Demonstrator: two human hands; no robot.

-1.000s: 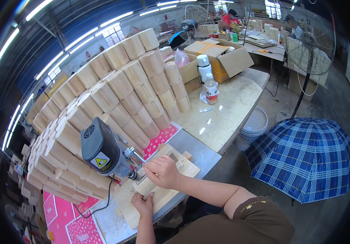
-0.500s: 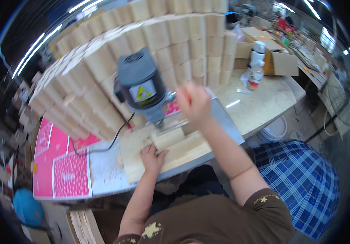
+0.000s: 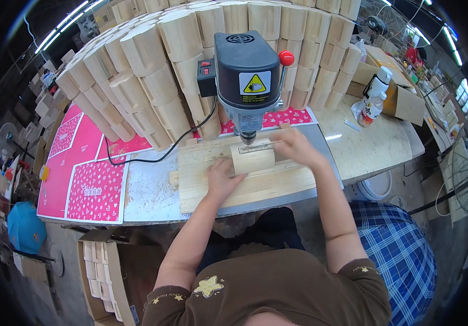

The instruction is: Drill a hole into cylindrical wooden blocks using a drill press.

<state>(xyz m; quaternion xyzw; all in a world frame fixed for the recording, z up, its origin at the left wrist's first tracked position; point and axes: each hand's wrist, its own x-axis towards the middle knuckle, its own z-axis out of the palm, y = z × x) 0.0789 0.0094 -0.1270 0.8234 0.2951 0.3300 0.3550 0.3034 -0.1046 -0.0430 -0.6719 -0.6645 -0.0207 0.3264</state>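
So the small wooden block (image 3: 252, 159) sits dead centre of the frame, right under the drill press (image 3: 247, 81) bit, resting on a flat wooden board (image 3: 245, 182). My left hand (image 3: 221, 179) has its grip pressed against the block's left side, and my right hand (image 3: 293, 148) clamps the right end, I'd guess so it can't spin under the bit. Behind the press, a stacked wall of wooden blocks (image 3: 152, 70) fills the upper frame. Pink patterned sheets (image 3: 90, 179) lie on the surface (image 3: 370, 146) at left.
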